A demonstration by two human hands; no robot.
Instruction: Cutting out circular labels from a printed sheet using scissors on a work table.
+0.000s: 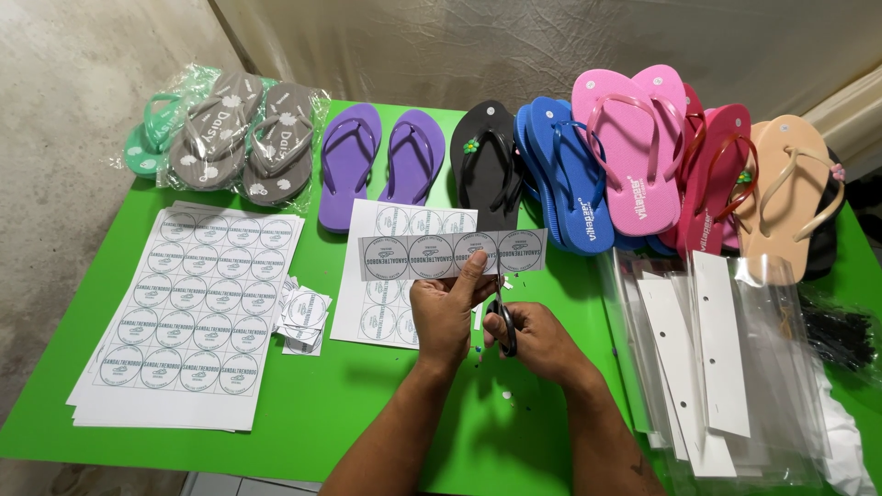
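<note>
My left hand [443,308] pinches a paper strip of round printed labels [450,253], holding it level above the green table [367,413]. Just to its right, my right hand [537,340] grips black-handled scissors [503,323] whose blades point up at the lower edge of the strip. Under the strip lies a partly cut sheet of labels [381,308].
A stack of full label sheets [188,312] lies at left, with a pile of cut label squares [303,317] beside it. Several flip-flops in purple [381,161], black, blue, pink and beige line the far edge; bagged grey ones [239,138] sit far left. Clear bags with white cards [717,358] are at right.
</note>
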